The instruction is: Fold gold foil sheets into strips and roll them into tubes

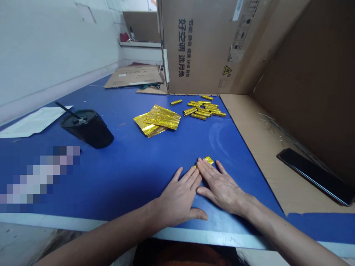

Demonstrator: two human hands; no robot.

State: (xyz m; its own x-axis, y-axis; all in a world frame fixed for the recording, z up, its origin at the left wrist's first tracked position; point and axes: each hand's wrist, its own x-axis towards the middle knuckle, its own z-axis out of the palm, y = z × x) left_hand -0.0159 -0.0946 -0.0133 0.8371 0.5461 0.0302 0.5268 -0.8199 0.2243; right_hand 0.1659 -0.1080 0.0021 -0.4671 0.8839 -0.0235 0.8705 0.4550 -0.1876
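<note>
Gold foil is partly covered on the blue table.
Over it, the left hand and right hand are laid palm-down, thumbs spread, fingers meeting; gold rolls are heaped beyond.

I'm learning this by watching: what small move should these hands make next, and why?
Perhaps roll the small gold foil piece forward slightly: the left hand and right hand lie flattened, partly over it, and narrow gold foil rolls lie farther back on the blue tabletop.
</note>
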